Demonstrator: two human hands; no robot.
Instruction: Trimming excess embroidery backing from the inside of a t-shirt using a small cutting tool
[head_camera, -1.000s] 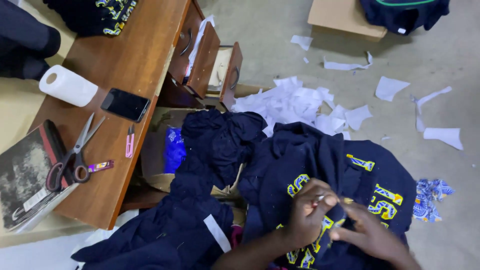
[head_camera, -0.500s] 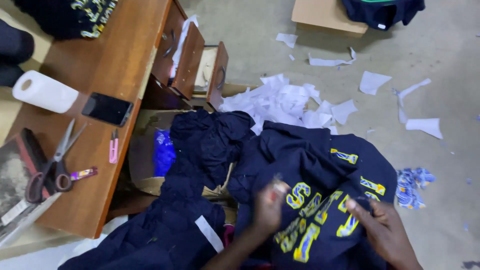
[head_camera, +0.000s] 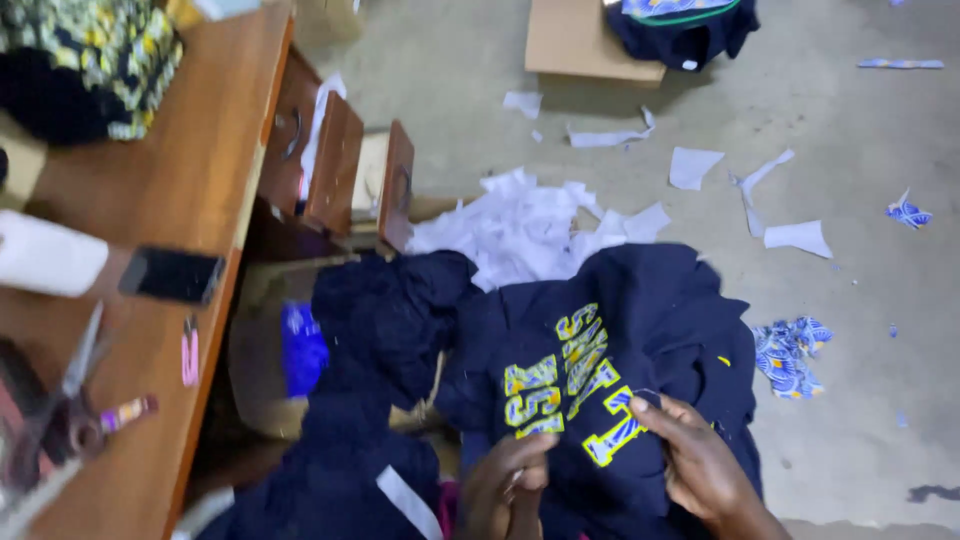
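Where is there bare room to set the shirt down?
Free: the floor right of the shirt, past the blue scrap; also the desk strip between the patterned cloth and the phone. Crowded: the paper heap above the shirt, and the desk's near end with the scissors.

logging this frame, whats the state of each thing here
left hand: closed, resting on the garment
right hand: pinching the lettering
navy garment: spread out, lettering up
desk drawers: pulled open
phone: screen dark
scissors: lying on the desk
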